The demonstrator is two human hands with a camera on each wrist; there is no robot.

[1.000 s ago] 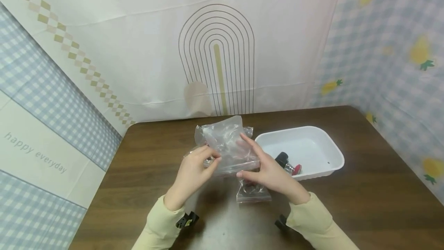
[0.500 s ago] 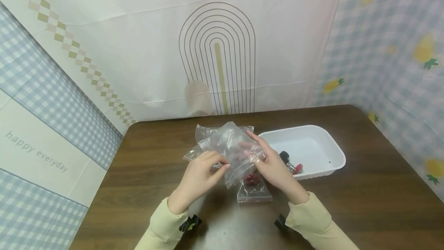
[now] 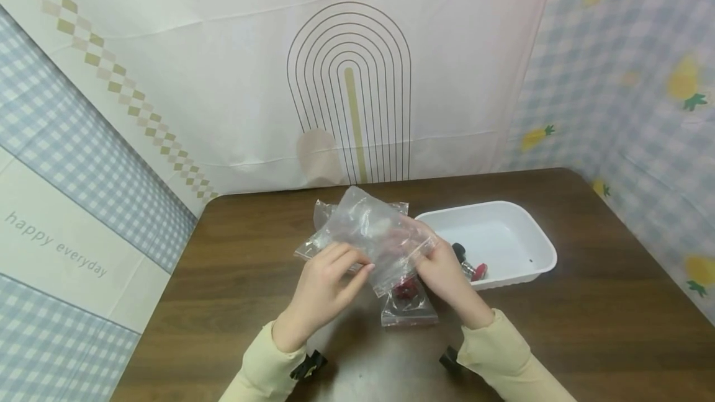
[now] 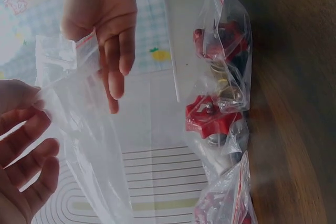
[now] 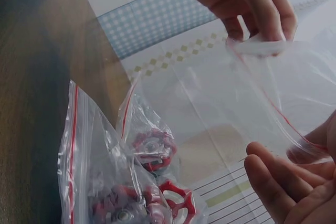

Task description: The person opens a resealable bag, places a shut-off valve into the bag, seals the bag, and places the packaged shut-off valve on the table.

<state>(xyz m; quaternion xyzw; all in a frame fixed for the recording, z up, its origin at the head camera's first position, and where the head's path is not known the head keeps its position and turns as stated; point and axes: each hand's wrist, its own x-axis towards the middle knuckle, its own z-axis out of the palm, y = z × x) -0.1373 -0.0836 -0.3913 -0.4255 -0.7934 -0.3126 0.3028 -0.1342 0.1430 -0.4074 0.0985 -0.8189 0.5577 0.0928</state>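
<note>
A clear zip-lock bag [image 3: 363, 222] with a red seal line is held up between both hands, with nothing showing inside. My left hand [image 3: 329, 284] pinches its near edge between thumb and forefinger; in the left wrist view the other fingers of the left hand [image 4: 26, 156] are loosely bent. My right hand [image 3: 444, 272] holds the opposite side, thumb on the seal edge and fingers behind the plastic. The right hand's thumb [image 5: 310, 148] lies along the seal strip. Below the held bag sits a bagged valve with a red handwheel [image 3: 406, 289].
A white plastic tray [image 3: 514, 234] stands right of the hands, with a black-and-red part [image 3: 472, 265] in its near left corner. More bagged valves with red handwheels [image 4: 212, 116] rest on the brown wooden table [image 3: 223, 290]. A patterned cloth hangs behind.
The bag has been turned, its seal side swinging toward the right hand. The right hand's thumb has come onto its edge, and the left hand has shifted slightly right. The bagged valve below shows more.
</note>
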